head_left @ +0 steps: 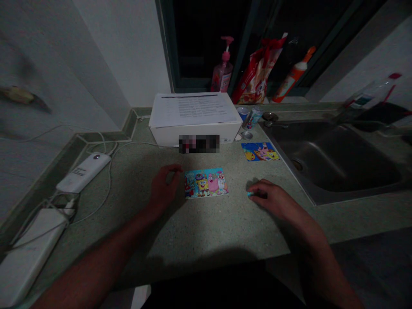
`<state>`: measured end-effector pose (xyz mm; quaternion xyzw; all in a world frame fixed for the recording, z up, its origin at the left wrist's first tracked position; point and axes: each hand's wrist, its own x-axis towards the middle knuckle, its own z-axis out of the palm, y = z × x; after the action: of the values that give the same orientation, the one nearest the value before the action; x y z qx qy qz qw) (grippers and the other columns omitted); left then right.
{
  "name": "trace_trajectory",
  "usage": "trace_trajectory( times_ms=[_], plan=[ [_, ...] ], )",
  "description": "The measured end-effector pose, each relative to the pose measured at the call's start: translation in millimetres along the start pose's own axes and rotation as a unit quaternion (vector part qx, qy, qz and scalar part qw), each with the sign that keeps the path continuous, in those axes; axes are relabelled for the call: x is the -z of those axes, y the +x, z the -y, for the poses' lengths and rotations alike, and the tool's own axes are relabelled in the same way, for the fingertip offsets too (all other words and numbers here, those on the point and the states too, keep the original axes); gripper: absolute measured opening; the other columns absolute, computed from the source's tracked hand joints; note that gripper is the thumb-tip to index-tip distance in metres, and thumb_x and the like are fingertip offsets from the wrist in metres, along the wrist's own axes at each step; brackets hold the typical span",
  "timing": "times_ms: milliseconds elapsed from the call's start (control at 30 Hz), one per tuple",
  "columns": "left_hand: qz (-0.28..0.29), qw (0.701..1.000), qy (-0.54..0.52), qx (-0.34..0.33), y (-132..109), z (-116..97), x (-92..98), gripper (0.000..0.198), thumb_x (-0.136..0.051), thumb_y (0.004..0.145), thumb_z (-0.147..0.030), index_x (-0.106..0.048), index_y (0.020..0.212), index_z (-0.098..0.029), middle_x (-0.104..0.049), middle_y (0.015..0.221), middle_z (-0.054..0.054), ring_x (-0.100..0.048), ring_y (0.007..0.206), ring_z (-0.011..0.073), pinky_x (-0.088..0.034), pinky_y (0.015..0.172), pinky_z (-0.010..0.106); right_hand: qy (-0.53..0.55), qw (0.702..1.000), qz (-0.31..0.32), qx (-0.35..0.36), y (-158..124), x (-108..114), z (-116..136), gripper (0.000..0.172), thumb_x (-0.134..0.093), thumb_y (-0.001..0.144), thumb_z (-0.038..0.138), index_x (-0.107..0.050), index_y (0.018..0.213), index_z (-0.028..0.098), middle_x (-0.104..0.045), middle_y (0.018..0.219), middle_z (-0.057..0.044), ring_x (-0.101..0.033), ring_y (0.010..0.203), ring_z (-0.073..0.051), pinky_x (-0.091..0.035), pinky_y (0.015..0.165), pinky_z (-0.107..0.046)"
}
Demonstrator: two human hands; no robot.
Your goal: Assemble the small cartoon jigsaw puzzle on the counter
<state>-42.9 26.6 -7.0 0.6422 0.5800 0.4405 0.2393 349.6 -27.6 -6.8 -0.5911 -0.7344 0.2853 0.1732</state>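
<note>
A small cartoon puzzle picture (206,183) lies flat on the green speckled counter (206,227) between my hands. My left hand (164,186) rests just left of it, fingers curled with thumb and forefinger near its upper left corner. My right hand (272,197) lies palm down to the right, fingertips pressed on a small pale blue piece (250,194). A second cartoon picture (260,151) lies farther back, beside the sink.
A white box (196,128) with a printed sheet on top stands behind the puzzle. A steel sink (334,161) is at the right. Two small cans (250,117), bottles and a red bag line the windowsill. White power adapters (83,171) with cables lie left.
</note>
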Motion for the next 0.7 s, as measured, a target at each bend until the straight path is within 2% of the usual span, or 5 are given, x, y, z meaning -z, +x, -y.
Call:
trace_trajectory(
  times_ms=[267, 400, 533, 700],
  plan=[
    [0.011, 1.000, 0.003, 0.026, -2.7, -4.3, -0.5, 0.017, -0.057, 0.095, -0.031, -0.072, 0.100, -0.025, -0.078, 0.108, 0.007, -0.073, 0.110, 0.0275, -0.054, 0.106, 0.046, 0.026, 1.000, 0.013, -0.002, 5.2, 3.3, -3.9, 0.010, -0.074, 0.085, 0.025, -0.071, 0.095, 0.025, -0.071, 0.097, -0.004, -0.069, 0.079, -0.020, -0.057, 0.077, -0.037],
    [0.015, 1.000, 0.010, 0.023, -2.8, -3.9, -0.8, 0.017, -0.057, 0.095, -0.031, -0.072, 0.100, -0.025, -0.078, 0.108, 0.007, -0.073, 0.109, 0.0275, -0.055, 0.105, 0.046, 0.049, 0.998, 0.034, -0.022, 6.4, 3.1, -0.8, 0.008, -0.072, 0.086, 0.027, -0.068, 0.092, 0.025, -0.070, 0.083, -0.001, -0.066, 0.073, -0.018, -0.053, 0.069, -0.032],
    [0.017, 1.000, 0.016, 0.010, -3.4, -0.8, -1.5, 0.017, -0.056, 0.097, -0.028, -0.072, 0.100, -0.025, -0.078, 0.108, 0.006, -0.072, 0.109, 0.0266, -0.055, 0.105, 0.047, 0.098, 0.994, 0.042, -0.010, 13.4, 6.8, 12.3, 0.007, -0.066, 0.091, 0.030, -0.069, 0.090, 0.023, -0.073, 0.085, -0.002, -0.067, 0.076, -0.018, -0.053, 0.070, -0.032],
    [0.016, 0.998, 0.020, -0.055, -7.3, -1.1, -0.8, 0.014, -0.057, 0.097, -0.024, -0.071, 0.101, -0.027, -0.076, 0.107, 0.007, -0.071, 0.108, 0.0278, -0.056, 0.102, 0.051, 0.119, 0.993, 0.012, 0.018, 37.7, 13.4, 40.8, 0.011, -0.065, 0.093, 0.027, -0.075, 0.097, 0.024, -0.078, 0.094, -0.005, -0.071, 0.085, -0.021, -0.058, 0.079, -0.036]
  ],
)
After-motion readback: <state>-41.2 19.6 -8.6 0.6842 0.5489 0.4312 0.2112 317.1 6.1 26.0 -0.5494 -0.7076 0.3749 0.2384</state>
